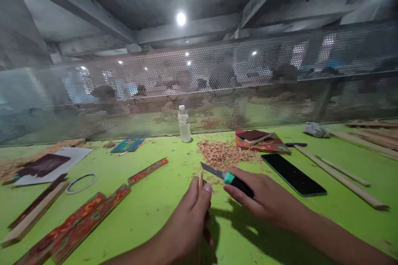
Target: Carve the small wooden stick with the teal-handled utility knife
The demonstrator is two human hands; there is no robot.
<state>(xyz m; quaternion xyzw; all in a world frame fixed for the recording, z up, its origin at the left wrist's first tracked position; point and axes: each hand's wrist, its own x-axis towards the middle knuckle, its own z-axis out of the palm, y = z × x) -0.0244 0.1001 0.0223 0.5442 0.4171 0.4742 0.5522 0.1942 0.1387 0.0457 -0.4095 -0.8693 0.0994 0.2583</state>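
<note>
My left hand (194,207) is closed around a slim wooden stick (200,180), whose pale tip pokes up between thumb and forefinger. In my right hand (264,192) is a knife (228,177) with a black and teal handle. Its blade points to the upper left, just above and right of the stick's tip, and appears apart from it. Beyond the blade lies a heap of wood shavings (222,155) on the green table (139,211). A black smartphone (292,174) rests to the right of my right hand.
Painted wooden strips (93,219), a ring of tape (81,183) and bare wood (34,215) lie left. A water bottle (184,124) stands before a perforated metal screen (211,78). Sandpaper (253,135) and long wooden rods (342,178) are on the right. People are blurred behind the screen.
</note>
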